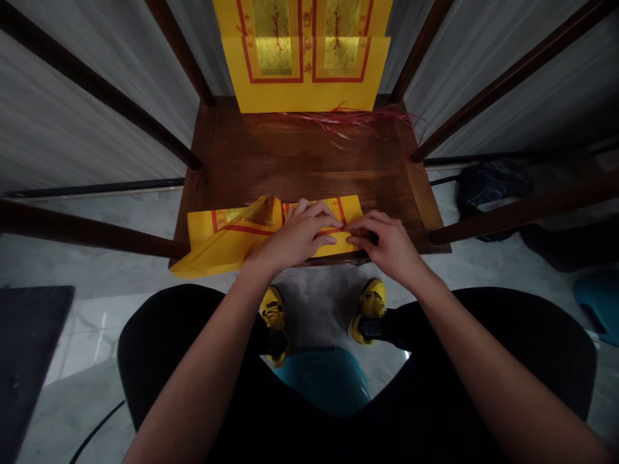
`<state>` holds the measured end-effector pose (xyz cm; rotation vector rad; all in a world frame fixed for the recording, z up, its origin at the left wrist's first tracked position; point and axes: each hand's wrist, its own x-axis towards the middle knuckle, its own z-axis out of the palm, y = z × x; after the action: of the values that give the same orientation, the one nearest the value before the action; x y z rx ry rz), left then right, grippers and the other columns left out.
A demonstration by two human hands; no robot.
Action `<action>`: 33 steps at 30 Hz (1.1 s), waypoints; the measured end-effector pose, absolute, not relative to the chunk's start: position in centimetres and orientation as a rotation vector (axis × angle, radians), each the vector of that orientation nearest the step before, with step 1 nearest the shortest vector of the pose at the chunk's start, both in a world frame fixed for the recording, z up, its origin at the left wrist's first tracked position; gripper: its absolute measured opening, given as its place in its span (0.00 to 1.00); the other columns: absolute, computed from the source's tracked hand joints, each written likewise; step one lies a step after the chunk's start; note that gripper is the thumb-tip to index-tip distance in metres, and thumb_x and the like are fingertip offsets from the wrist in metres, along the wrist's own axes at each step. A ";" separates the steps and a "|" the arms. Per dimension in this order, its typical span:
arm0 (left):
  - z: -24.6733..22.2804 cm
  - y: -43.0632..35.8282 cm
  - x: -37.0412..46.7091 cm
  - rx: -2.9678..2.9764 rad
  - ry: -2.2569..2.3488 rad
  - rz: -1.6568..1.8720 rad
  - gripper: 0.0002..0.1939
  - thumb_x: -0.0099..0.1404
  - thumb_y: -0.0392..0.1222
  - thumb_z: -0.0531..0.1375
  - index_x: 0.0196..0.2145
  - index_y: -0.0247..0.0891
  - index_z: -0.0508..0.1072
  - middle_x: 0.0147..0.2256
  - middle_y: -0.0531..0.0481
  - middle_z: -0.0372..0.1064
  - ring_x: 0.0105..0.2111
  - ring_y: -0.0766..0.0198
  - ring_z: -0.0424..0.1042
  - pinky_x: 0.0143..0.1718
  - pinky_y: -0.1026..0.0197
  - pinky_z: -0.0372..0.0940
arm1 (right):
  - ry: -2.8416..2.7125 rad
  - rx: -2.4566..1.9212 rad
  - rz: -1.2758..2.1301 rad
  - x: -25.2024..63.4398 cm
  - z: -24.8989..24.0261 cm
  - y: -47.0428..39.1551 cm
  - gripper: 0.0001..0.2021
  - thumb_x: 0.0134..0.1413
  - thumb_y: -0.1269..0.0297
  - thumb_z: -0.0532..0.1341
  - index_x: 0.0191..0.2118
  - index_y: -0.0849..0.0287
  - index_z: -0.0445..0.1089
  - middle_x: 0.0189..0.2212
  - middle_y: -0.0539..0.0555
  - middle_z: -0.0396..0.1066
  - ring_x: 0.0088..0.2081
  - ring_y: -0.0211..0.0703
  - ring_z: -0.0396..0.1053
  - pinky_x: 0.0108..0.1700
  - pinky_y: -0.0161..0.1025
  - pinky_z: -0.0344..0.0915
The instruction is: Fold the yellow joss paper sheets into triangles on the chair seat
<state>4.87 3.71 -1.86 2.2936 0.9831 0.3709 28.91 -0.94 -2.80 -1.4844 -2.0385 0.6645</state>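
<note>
A sheet of yellow joss paper [227,241] with red printed borders and gold foil panels lies along the near edge of a wooden surface. Its left part rises in a loose fold, and one corner overhangs the edge. My left hand [302,235] rests on the sheet's middle with bent fingers and thumb on the paper. At the sheet's right end, my right hand [387,241] pinches the paper between thumb and fingers. The fingertips of both hands almost meet. What lies under the left palm is hidden.
Larger yellow sheets [309,96] stand at the far end of the wooden surface [300,154], beside tangled pink plastic strings [353,120]. Dark wooden posts [178,48] flank it. A teal stool [322,380] is below me, and a dark bag [491,187] sits on the right floor.
</note>
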 end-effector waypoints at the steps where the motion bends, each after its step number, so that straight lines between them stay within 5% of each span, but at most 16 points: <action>1: -1.9 3.7 4.8 2.299 0.986 0.366 0.15 0.77 0.40 0.65 0.59 0.45 0.80 0.56 0.46 0.73 0.58 0.49 0.63 0.65 0.46 0.60 | -2.042 -1.488 0.671 28.9 -2.8 -1.0 0.06 0.68 0.66 0.68 0.45 0.49 0.81 0.46 0.55 0.81 0.51 0.58 0.75 0.57 0.57 0.62; 20: -1.1 3.5 5.0 2.299 1.065 0.252 0.18 0.73 0.40 0.69 0.59 0.53 0.79 0.58 0.48 0.72 0.59 0.43 0.63 0.64 0.37 0.55 | -2.019 -1.452 0.874 31.6 -2.5 -0.2 0.09 0.65 0.54 0.72 0.45 0.50 0.84 0.41 0.54 0.78 0.41 0.50 0.76 0.50 0.51 0.70; 33: -1.3 3.6 5.0 2.311 1.050 0.238 0.19 0.74 0.39 0.67 0.60 0.54 0.78 0.59 0.49 0.71 0.59 0.44 0.62 0.64 0.38 0.54 | -2.076 -1.513 0.823 31.4 -2.3 -0.5 0.08 0.64 0.60 0.72 0.48 0.46 0.84 0.41 0.54 0.78 0.44 0.54 0.76 0.52 0.55 0.68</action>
<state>5.00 3.57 -1.32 2.3109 1.0499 0.2379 31.38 -0.48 -2.32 -1.5126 -2.0762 0.8226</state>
